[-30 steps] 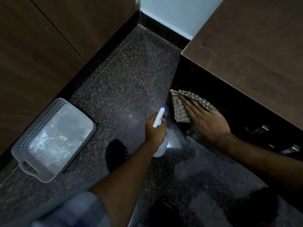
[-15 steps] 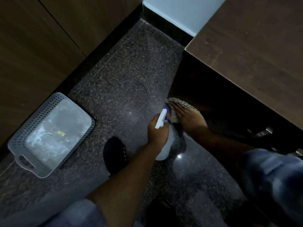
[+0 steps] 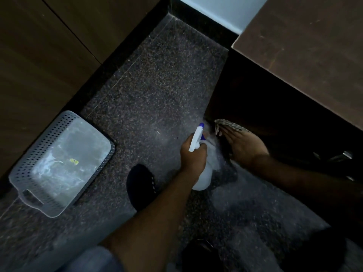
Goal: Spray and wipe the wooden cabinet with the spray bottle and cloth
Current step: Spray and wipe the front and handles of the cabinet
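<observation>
My left hand (image 3: 193, 154) grips a white spray bottle (image 3: 205, 173) with a blue-tipped nozzle that points toward the dark wooden cabinet (image 3: 255, 99) on the right. A faint mist hangs by the nozzle. My right hand (image 3: 243, 146) presses a checked cloth (image 3: 229, 124) flat against the low front of the cabinet, near its left corner. Most of the cloth is hidden under my fingers. The cabinet's brown top (image 3: 306, 46) fills the upper right.
A grey perforated plastic basket (image 3: 39, 154) sits on the speckled stone floor (image 3: 157, 85) at the left, next to wooden wall panels (image 3: 49, 46). My dark shoe (image 3: 140, 185) stands between basket and bottle. Metal handles (image 3: 343, 156) stick out of the cabinet front at right.
My right hand with the cloth slid left along the cabinet front, then stayed low by the corner. The spray bottle held its place, and mist now shows at its nozzle.
</observation>
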`<state>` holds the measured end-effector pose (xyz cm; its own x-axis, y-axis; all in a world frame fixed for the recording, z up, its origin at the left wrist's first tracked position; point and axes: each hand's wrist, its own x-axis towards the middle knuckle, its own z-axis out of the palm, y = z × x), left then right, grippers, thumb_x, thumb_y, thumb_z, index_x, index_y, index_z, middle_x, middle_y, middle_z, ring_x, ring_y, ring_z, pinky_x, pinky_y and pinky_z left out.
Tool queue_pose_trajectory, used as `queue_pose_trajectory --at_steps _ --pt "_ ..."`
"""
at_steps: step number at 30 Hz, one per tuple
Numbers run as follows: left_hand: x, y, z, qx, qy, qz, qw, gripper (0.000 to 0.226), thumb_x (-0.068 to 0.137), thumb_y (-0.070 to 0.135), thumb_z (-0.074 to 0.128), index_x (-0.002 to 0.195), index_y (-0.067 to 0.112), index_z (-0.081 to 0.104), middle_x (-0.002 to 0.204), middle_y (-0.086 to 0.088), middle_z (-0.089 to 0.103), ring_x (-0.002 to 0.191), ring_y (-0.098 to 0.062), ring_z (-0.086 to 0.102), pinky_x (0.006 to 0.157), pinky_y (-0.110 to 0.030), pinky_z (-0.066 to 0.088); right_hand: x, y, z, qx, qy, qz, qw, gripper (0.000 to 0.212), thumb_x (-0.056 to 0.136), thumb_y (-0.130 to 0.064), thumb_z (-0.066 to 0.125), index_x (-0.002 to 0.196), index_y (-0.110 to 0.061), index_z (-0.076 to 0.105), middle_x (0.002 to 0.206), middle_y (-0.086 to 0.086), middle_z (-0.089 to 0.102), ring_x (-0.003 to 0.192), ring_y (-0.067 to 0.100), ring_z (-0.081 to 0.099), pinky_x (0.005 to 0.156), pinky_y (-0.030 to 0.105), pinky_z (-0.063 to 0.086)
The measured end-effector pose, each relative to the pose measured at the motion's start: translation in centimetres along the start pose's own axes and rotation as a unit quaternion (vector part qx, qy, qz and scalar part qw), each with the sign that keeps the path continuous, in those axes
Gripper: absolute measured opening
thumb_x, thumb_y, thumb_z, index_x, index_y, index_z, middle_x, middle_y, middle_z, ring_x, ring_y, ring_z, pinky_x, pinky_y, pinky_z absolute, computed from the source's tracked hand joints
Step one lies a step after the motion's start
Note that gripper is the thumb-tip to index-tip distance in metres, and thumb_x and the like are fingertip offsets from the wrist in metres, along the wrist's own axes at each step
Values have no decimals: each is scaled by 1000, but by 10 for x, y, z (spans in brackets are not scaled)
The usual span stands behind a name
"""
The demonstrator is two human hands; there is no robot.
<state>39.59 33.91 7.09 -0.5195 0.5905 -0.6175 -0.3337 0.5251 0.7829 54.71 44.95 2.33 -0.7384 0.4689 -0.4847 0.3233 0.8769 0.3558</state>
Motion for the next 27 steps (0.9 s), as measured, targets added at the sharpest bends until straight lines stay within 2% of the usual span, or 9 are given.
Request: queue_pose_trajectory --at_steps 5,7,10,12,16,18,22,25,27 --pt "1 -4 10 42 17 51 998 46 93 -14 52 133 6 63 106 4 62 102 -23 62 93 -35 52 44 -10 -33 127 86 41 987 64 107 -20 28 159 1 -4 168 15 -5 157 26 1 128 38 0" --pt "-3 -5 9 31 24 42 998 44 94 -13 54 131 8 64 97 11 62 94 -11 66 89 -28 55 55 -15 -25 89 33 -16 995 59 109 -17 30 160 -1 3 169 13 3 156 26 7 127 36 6" --pt "-4 -5 2 5 18 26 999 47 94 -13 51 102 31 65 76 21 61 62 15 61 61 -3 46 31 -9 -9 41 -58 -57 996 54 104 -18 44 157 -14 33 162 8 34 148 26 32 123 34 23" --pt "-3 -4 -4 6 16 8 1000 43 93 -13 50 97 26 67 73 11 63 53 4 58 53 -11 46 25 -8 -2 -63 -36 -77 994 65 105 -29 39 161 -12 12 168 10 10 155 28 14 127 38 7" --pt "-10 -8 2 29 16 21 999 32 93 -10 55 115 8 69 95 -15 65 83 -25 62 80 -45 57 54 -4 -41 91 56 17 994 63 103 -18 18 156 4 -9 167 17 -8 157 27 -2 128 39 0" --pt "-20 -7 4 32 15 17 999 38 94 -8 58 126 10 68 106 -11 68 93 -25 64 88 -44 57 49 -5 -36 104 45 -3 993 61 105 -16 17 155 7 -12 167 19 -9 156 29 -2 127 39 1" --pt "-37 -1 9 48 -28 31 998 35 85 4 58 92 38 66 96 -11 67 79 -27 60 74 -39 52 -43 7 6 -1 -80 -11 997 62 110 -18 23 158 1 -12 167 14 -14 156 26 -8 127 37 -5" --pt "-46 -5 18 82 -57 55 993 21 78 10 52 84 22 68 87 -6 67 79 -28 62 80 -44 55 -117 16 30 -39 -68 5 997 60 104 -10 13 157 3 -13 166 14 -18 156 28 -8 121 39 -14" --pt "-51 -9 25 83 -60 75 992 22 81 1 52 86 11 71 85 -7 69 83 -30 66 86 -49 58 -148 21 31 -33 -25 1 999 62 97 -4 5 158 1 -8 167 14 -10 156 30 0 124 42 0"
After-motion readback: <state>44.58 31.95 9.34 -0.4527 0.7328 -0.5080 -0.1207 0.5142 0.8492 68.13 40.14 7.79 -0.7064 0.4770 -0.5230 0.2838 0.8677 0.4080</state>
